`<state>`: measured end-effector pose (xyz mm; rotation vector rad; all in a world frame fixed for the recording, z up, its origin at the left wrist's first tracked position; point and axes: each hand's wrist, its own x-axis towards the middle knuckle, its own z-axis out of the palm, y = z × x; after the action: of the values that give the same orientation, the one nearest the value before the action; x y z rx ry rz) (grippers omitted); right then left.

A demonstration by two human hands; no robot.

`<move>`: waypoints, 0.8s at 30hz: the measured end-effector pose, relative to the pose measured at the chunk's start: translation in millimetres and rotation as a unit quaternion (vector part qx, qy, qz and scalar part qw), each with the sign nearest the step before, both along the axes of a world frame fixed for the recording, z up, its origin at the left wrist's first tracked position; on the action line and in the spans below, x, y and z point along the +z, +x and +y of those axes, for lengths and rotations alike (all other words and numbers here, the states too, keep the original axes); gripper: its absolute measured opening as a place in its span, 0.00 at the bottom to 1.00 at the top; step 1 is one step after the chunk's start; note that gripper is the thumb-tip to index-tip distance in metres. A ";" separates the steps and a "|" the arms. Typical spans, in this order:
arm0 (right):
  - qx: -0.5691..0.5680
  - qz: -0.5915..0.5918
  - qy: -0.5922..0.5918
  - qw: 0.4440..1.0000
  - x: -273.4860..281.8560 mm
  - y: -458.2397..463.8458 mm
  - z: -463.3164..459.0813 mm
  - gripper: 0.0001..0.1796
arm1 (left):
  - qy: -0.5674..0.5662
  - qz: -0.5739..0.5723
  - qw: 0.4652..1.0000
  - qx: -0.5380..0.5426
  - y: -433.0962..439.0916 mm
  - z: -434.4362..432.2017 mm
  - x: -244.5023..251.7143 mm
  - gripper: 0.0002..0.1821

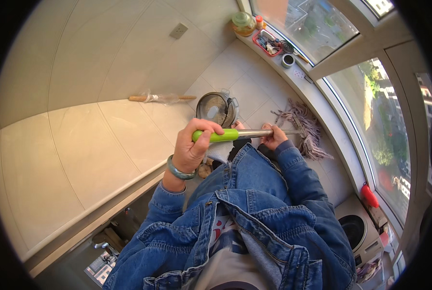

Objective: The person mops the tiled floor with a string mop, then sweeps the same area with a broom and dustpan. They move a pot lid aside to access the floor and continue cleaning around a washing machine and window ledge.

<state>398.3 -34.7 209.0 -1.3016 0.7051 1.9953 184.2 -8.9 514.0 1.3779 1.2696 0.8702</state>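
A string mop crosses in front of me, with a lime-green grip (pixel 221 135) and a metal pole (pixel 254 133). My left hand (pixel 196 141) is wrapped around the green grip at the pole's end, a jade-like bangle on its wrist. Farther down the pole, my right hand (pixel 274 137) grasps the metal section. The mop's grey-pink strands (pixel 306 132) lie spread on the tiled floor at the right, by the window ledge. Just beyond my left hand stands a round pot with a glass lid (pixel 216 110) on the floor.
A plastic-wrapped wooden stick (pixel 161 98) lies along the left wall. The window ledge (pixel 305 81) bears a glass jar (pixel 243 24), a red basket of small items (pixel 267 42) and a tin (pixel 288 61). A front-loading washing machine (pixel 359 226) stands at lower right, near a red object (pixel 369 195).
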 end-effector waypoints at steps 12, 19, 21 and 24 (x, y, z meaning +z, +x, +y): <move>0.206 -0.033 0.129 0.969 0.1 -217.6 143.5 0.04 | 0.115 0.103 0.959 0.236 -94.0 -22.8 27.3 0.03; 0.308 0.002 0.169 0.936 10.4 -304.3 154.8 0.07 | 0.108 0.197 0.923 0.312 -126.6 -42.3 18.8 0.03; 0.298 0.001 0.162 0.941 9.4 -319.7 154.2 0.08 | 0.111 0.206 0.918 0.321 -131.1 -42.0 17.0 0.04; 0.295 0.047 0.165 0.940 12.6 -311.1 152.1 0.04 | 0.113 0.217 0.918 0.312 -134.7 -38.0 19.4 0.05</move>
<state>87.3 117.4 221.5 -1.3129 -0.0118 2.5219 49.5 -46.9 533.4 1.4081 2.0734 1.2092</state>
